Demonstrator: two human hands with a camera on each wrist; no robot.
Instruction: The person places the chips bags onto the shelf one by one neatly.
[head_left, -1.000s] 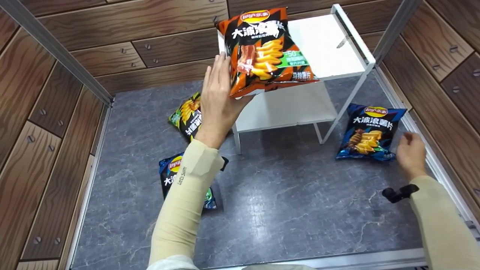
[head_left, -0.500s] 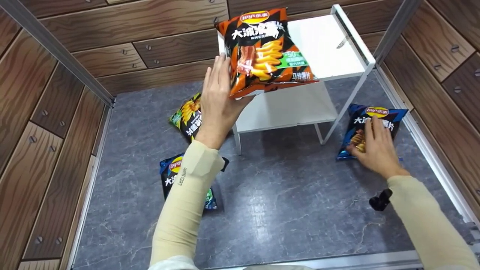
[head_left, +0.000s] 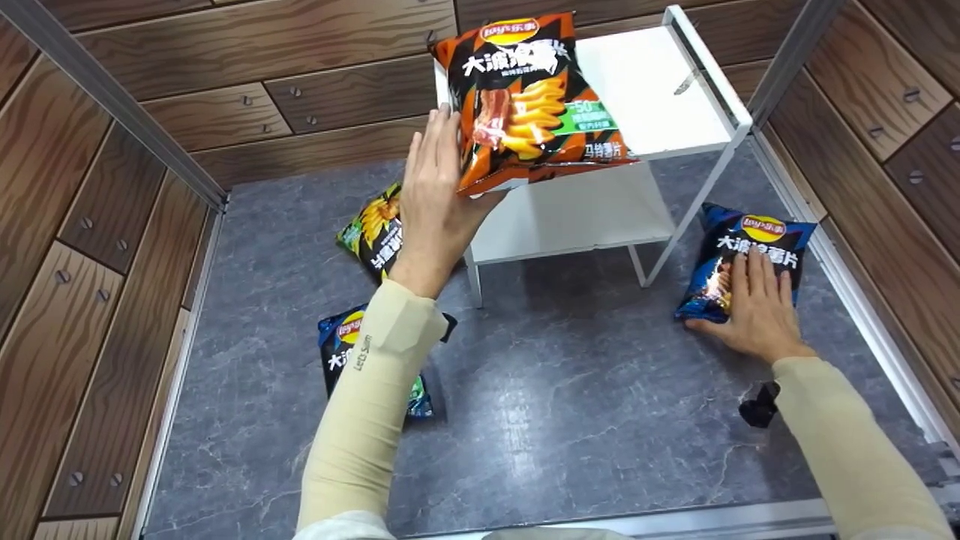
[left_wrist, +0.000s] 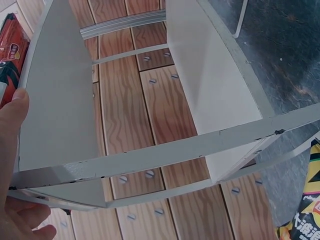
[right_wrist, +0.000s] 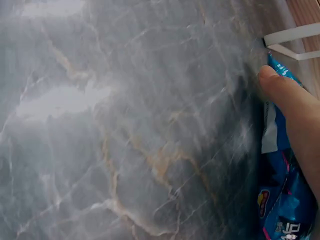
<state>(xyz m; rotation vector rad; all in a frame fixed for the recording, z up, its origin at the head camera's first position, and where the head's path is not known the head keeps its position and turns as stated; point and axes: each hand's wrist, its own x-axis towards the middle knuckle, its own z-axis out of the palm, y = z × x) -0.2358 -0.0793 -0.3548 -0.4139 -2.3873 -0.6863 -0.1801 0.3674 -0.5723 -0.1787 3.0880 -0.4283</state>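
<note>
An orange-and-black chip bag point(head_left: 525, 105) lies on the upper shelf of a white two-tier rack point(head_left: 645, 90). My left hand point(head_left: 439, 195) holds the rack's front left corner beside that bag; in the left wrist view its thumb point(left_wrist: 15, 107) lies along the top shelf's edge and its fingers curl around the outer side. On the floor at right is a blue-and-black chip bag point(head_left: 709, 259). My right hand point(head_left: 761, 307) rests on this bag, fingers fairly straight across its front and thumb spread to its lower left edge. The right wrist view shows the thumb point(right_wrist: 280, 87) against the blue bag point(right_wrist: 282, 190).
A yellow-and-black chip bag point(head_left: 375, 225) lies on the floor left of the rack. Another blue chip bag point(head_left: 341, 337) sits closer, partly hidden by my left forearm. Wood-patterned walls point(head_left: 345, 45) enclose the dark marbled floor point(head_left: 540, 420).
My right hand has moved left from beside the blue bag onto it, and the bag has turned slightly. My left hand and the orange bag have stayed in place.
</note>
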